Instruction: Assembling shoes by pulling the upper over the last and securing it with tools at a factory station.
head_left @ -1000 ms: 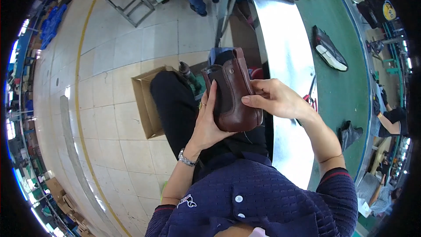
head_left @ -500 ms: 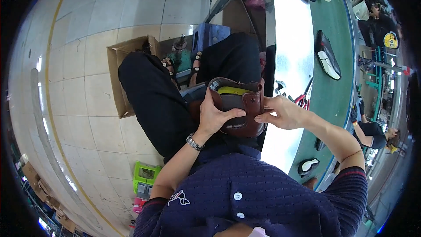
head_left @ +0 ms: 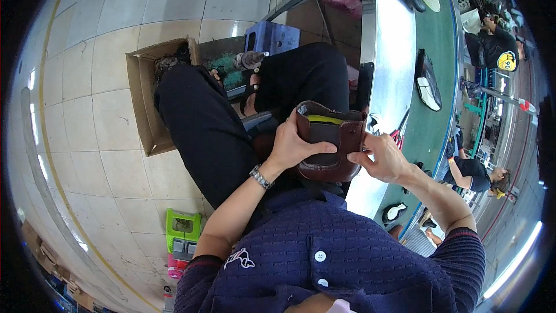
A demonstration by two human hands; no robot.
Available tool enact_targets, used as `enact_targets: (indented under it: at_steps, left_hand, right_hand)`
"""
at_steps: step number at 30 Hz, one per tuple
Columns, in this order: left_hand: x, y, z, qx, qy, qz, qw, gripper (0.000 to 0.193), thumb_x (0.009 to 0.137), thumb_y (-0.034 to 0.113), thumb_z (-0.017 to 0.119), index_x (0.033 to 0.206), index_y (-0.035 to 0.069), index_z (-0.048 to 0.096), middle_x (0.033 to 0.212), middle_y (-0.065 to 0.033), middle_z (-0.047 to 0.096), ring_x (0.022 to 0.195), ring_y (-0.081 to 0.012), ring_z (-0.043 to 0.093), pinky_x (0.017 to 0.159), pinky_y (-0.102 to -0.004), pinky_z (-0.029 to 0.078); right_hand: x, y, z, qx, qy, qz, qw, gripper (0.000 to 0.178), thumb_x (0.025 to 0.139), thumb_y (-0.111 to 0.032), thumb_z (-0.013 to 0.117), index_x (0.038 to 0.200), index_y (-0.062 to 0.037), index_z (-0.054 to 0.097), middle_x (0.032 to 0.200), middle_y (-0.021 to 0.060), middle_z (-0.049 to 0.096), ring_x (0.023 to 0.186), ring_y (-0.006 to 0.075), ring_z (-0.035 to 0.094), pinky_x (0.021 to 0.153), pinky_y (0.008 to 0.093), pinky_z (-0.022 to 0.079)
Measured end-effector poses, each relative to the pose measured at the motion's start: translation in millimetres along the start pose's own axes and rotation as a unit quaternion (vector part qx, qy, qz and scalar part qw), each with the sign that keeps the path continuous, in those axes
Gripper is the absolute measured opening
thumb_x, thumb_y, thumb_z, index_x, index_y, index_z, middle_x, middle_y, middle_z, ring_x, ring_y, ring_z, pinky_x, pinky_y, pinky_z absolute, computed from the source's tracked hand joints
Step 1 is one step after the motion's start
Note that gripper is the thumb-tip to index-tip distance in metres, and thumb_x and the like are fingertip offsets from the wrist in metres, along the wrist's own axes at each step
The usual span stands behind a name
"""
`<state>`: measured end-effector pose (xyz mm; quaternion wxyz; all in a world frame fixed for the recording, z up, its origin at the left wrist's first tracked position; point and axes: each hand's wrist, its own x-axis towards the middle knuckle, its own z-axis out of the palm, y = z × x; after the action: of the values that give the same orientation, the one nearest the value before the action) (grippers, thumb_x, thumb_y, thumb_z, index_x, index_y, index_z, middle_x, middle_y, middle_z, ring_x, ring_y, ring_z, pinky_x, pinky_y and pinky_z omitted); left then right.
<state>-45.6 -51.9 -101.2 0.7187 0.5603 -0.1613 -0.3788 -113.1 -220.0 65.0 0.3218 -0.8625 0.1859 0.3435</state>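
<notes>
A brown leather shoe (head_left: 349,146) is held above my lap, its opening turned up and a yellow-green strip showing inside. My left hand (head_left: 294,149) grips it from the left, with the thumb laid across the front and the other fingers mostly hidden behind. On the opposite side my right hand (head_left: 383,157) pinches the shoe's edge between thumb and fingers. Just beyond the right hand, red-handled pliers (head_left: 399,132) and another metal tool lie on the shiny metal ledge (head_left: 387,64).
Along my right runs a green conveyor belt (head_left: 431,26) carrying a black-and-white shoe (head_left: 429,86) and other shoe parts. An open cardboard box (head_left: 139,107) and a blue plastic stool (head_left: 277,36) stand on the floor. Co-workers (head_left: 472,174) are beyond the belt.
Both hands and the shoe have shifted slightly to the right together, the grip looking much the same. My view has tilted a little, moving the surroundings in the picture.
</notes>
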Motion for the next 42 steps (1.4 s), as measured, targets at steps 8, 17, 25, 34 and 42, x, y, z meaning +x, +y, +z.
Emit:
enact_targets:
  at_steps: [8, 17, 25, 34, 42]
  left_hand:
    - [14, -8, -17, -0.181, -0.076, -0.026, 0.980, 0.070, 0.066, 0.025, 0.090, 0.120, -0.001, 0.053, 0.113, -0.0077, 0.065, 0.100, -0.0158, 0.062, 0.089, -0.0303, 0.050]
    - [-13, -4, -66, -0.257, -0.092, -0.036, 0.961, 0.089, 0.058, 0.040, 0.092, 0.127, 0.001, 0.052, 0.114, -0.0042, 0.063, 0.099, -0.0133, 0.061, 0.089, -0.0300, 0.049]
    - [-29, 4, -76, -0.237, -0.044, -0.010, 0.970, 0.092, 0.065, 0.039, 0.088, 0.137, 0.002, 0.045, 0.135, -0.0072, 0.051, 0.118, -0.0177, 0.052, 0.102, -0.0333, 0.041]
    - [-117, 101, -36, 0.304, 0.063, 0.136, 0.941, 0.083, 0.064, 0.009, 0.084, 0.139, 0.004, 0.049, 0.148, -0.0174, 0.041, 0.135, -0.0290, 0.044, 0.110, -0.0395, 0.037]
    - [-129, 85, -25, 0.314, 0.117, 0.200, 0.921, 0.074, 0.058, 0.006, 0.088, 0.126, 0.002, 0.061, 0.132, -0.0205, 0.056, 0.120, -0.0279, 0.058, 0.100, -0.0345, 0.048]
  right_hand:
    - [11, -18, -4, -0.048, 0.028, 0.017, 0.998, 0.024, 0.085, -0.020, 0.070, 0.087, 0.0029, 0.065, 0.067, 0.0181, 0.066, 0.056, 0.0266, 0.064, 0.055, 0.0378, 0.048]
    - [-18, -44, 51, -0.046, 0.128, -0.268, 0.954, 0.112, 0.068, -0.063, 0.077, 0.136, 0.0156, 0.037, 0.101, 0.0270, 0.066, 0.090, 0.0381, 0.068, 0.080, 0.0419, 0.057]
    - [-9, -36, 87, -0.004, 0.219, -0.327, 0.919, 0.116, 0.058, -0.055, 0.086, 0.140, 0.0102, 0.036, 0.121, 0.0285, 0.058, 0.109, 0.0379, 0.062, 0.093, 0.0406, 0.050]
    - [12, -27, 74, 0.115, 0.182, -0.385, 0.897, 0.096, 0.068, -0.044, 0.084, 0.139, 0.0038, 0.041, 0.111, 0.0240, 0.065, 0.098, 0.0338, 0.068, 0.086, 0.0404, 0.055]
    - [48, -32, 29, 0.128, -0.018, -0.434, 0.891, 0.069, 0.075, -0.024, 0.078, 0.138, -0.0145, 0.052, 0.110, 0.0096, 0.069, 0.093, 0.0236, 0.070, 0.082, 0.0377, 0.057]
